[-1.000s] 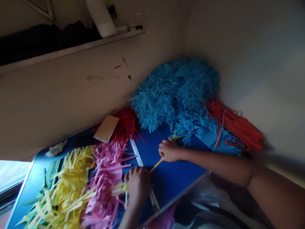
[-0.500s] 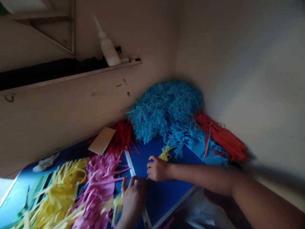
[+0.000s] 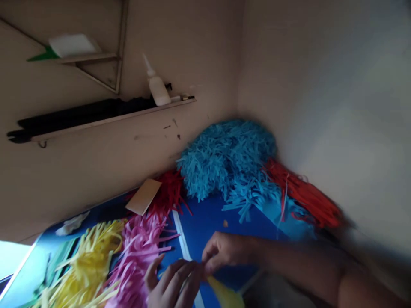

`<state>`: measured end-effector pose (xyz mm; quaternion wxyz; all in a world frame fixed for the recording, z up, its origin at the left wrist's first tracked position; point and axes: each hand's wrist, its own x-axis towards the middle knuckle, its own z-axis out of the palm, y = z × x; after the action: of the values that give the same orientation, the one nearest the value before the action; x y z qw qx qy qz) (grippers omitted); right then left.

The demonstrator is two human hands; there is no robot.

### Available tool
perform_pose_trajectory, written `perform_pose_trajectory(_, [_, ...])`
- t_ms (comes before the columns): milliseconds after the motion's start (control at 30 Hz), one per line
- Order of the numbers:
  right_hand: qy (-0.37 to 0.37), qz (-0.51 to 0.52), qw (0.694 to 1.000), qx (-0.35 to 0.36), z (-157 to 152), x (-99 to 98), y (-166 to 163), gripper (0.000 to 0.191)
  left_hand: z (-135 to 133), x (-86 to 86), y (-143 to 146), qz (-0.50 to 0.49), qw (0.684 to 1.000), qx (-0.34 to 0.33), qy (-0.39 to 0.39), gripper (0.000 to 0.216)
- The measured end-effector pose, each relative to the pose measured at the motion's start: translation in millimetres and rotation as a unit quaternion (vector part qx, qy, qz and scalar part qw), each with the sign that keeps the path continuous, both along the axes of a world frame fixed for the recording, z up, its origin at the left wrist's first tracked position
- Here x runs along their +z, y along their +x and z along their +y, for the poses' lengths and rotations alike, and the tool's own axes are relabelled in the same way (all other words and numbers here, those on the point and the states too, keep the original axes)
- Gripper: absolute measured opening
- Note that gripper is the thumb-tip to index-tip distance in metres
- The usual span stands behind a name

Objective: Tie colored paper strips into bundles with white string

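At the bottom centre of the frame my two hands meet low over a blue bench (image 3: 208,218). My right hand (image 3: 224,252) comes in from the lower right, its fingertips pinched together on the upper end of a yellow paper strip (image 3: 224,293). My left hand (image 3: 170,284) rises from the bottom edge with its fingers spread and loosely curled, their tips touching the right fingertips; blur keeps me from telling whether it grips the strip.

The strip runs from the pinch down and to the right, toward the bottom edge, so its long axis slants away from the left hand and under the right, which is the nearer hand.

A pale ruler (image 3: 183,244) lies on the bench just left of the hands. Further left sit a pink strip pile (image 3: 141,248) and a yellow strip pile (image 3: 83,261). A blue strip heap (image 3: 227,158) fills the corner above, with red strips (image 3: 305,196) to its right. A white glue bottle (image 3: 157,87) stands on a wall shelf (image 3: 96,122), upper left.
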<state>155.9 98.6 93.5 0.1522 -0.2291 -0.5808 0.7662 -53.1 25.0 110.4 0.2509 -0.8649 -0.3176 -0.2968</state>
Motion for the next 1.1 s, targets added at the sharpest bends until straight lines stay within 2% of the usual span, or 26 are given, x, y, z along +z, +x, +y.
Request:
perform_pose_trajectory(33, [-0.065, 0.015, 0.998, -0.006, -1, 3.0, -1, 0.035, -1, 2.7, 3, -0.015, 1.0, 0.001, -0.011, 0.016])
perform_pose_trajectory(100, [-0.14, 0.044, 0.988, -0.044, -4, 0.5, -5, 0.038, -4, -0.8, 11, -0.062, 0.997, 0.015, -0.035, 0.016])
perform_pose_trajectory(167, [-0.179, 0.065, 0.978, -0.084, -11, -9.2, -10, 0.041, -8, -10.2, 19, -0.118, 0.99, 0.036, -0.063, 0.015])
perform_pose_trajectory(267, [-0.227, 0.093, 0.963, -0.109, -20, -23.8, -14, 0.045, -11, -20.8, 27, -0.172, 0.978, 0.059, -0.098, 0.013])
perform_pose_trajectory(433, [-0.295, 0.106, 0.947, -0.074, -21, -24.1, -8, 0.049, -10, -13.7, 26, -0.142, 0.983, 0.042, -0.11, 0.018])
perform_pose_trajectory(500, [-0.285, 0.105, 0.949, -0.08, -20, -19.8, -6, 0.045, -8, -9.2, 27, -0.148, 0.983, 0.038, -0.105, 0.017])
perform_pose_trajectory(600, [-0.248, 0.112, 0.952, -0.139, -22, -16.1, -5, 0.038, -8, -8.5, 34, -0.216, 0.965, 0.062, -0.136, 0.012])
perform_pose_trajectory(733, [-0.177, 0.128, 0.951, -0.218, -29, -16.9, -7, 0.037, -11, -16.9, 47, -0.34, 0.916, 0.081, -0.198, 0.006])
perform_pose_trajectory(833, [-0.138, 0.143, 0.951, -0.236, -31, -16.9, -9, 0.035, -15, -24.6, 55, -0.415, 0.876, 0.078, -0.235, 0.004])
perform_pose_trajectory(900, [-0.133, 0.166, 0.945, -0.248, -31, -15.6, -9, 0.032, -17, -28.8, 57, -0.433, 0.861, 0.078, -0.256, 0.006])
perform_pose_trajectory(1000, [-0.128, 0.201, 0.934, -0.266, -30, -14.4, -9, 0.029, -19, -33.0, 57, -0.423, 0.862, 0.073, -0.269, 0.009])
perform_pose_trajectory(1100, [-0.112, 0.202, 0.935, -0.269, -31, -17.7, -10, 0.025, -18, -35.0, 54, -0.384, 0.891, 0.083, -0.229, 0.008])
